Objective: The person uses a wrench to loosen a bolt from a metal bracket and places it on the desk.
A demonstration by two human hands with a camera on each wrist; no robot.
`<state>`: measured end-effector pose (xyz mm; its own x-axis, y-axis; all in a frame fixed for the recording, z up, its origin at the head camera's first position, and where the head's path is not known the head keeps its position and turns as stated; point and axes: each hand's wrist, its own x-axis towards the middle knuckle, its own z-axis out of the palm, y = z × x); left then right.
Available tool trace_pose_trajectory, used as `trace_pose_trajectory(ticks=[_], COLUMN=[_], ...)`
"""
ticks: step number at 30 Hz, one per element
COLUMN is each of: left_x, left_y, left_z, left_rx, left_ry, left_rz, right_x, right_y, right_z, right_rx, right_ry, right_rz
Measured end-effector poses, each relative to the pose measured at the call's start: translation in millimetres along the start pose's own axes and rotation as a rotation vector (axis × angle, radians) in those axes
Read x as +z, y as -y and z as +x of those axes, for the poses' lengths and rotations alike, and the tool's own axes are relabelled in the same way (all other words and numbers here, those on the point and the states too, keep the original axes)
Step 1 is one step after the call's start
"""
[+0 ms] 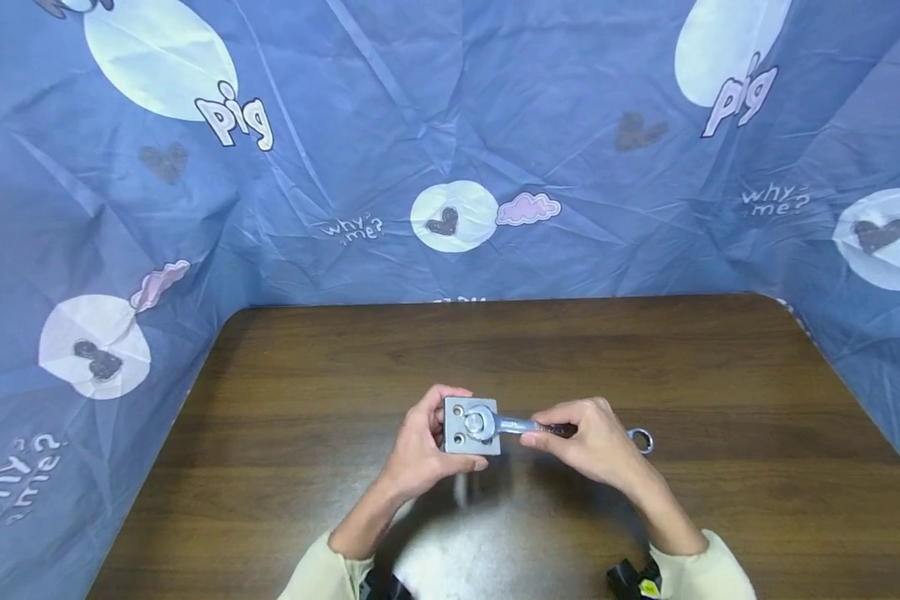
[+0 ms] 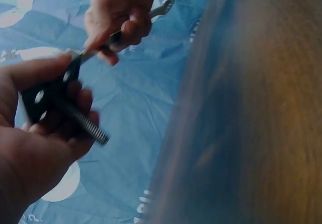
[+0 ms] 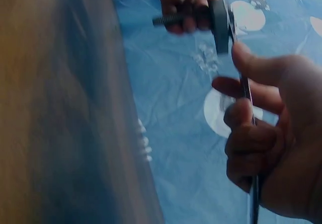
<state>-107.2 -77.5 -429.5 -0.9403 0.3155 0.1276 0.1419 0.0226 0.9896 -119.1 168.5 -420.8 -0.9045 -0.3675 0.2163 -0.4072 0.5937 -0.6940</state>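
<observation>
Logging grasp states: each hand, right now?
Left hand: closed, holding the square grey metal plate.
Right hand: closed, holding the long silver metal wrench.

— Bright in the head view?
— Yes, lit from above, to judge by soft shadows beneath the left hand [image 1: 423,446] and right hand [image 1: 594,442], with white glare low on the tabletop [image 1: 330,492] and a glint along the wrench [image 1: 515,425].
— And from the wrists?
— Much dimmer, with a bluish cast: nearly black on the plate [image 3: 220,30], softly blurred at the bolt [image 2: 88,124], hazy and out of focus across the tabletop.
</observation>
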Motion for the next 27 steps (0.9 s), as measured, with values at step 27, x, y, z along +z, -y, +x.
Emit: trace_pose_trajectory(ticks=[27], left_x=[13.1], left_y=[2.8], left_z=[-13.8], left_rx=[-0.321], left_ry=[1.295], left_rz=[-0.232], right_x=[-15.9], right_y=[26.7], right_z=[-1.3], right_rx=[-0.645], right_ry=[0.466], right_rz=[-0.073])
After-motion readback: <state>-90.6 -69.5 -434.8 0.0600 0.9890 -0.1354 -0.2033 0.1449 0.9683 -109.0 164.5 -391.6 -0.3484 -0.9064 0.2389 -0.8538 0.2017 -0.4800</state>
